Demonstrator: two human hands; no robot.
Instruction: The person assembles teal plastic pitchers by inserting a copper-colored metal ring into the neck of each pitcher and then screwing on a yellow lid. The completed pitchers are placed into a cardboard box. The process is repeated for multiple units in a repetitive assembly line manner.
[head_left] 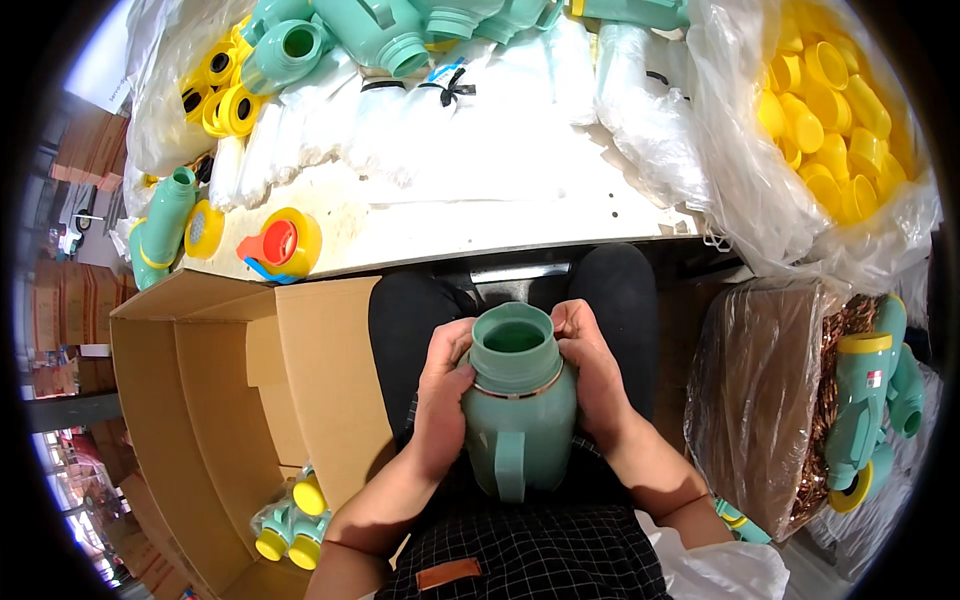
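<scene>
A green thermos jug [530, 440] stands upright over my lap, its threaded neck uncapped and its handle turned toward me. My left hand [445, 385] is wrapped round the jug's left side near the neck, thumb on the collar. On the opposite side my right hand [592, 375] grips it, fingers up by the rim. A thin metallic ring shows below the threads. The inside of the neck is dark, so its contents cannot be made out.
An open cardboard box [335, 370] at left holds several yellow-capped green flasks [303, 525]. Across the worktable [440, 225] lie green jug bodies [375, 35], white plastic sleeves [380, 130] and a red-and-yellow tape roll [283, 243]. Yellow caps [830, 110] fill a bag at right, above a wrapped carton [760, 390].
</scene>
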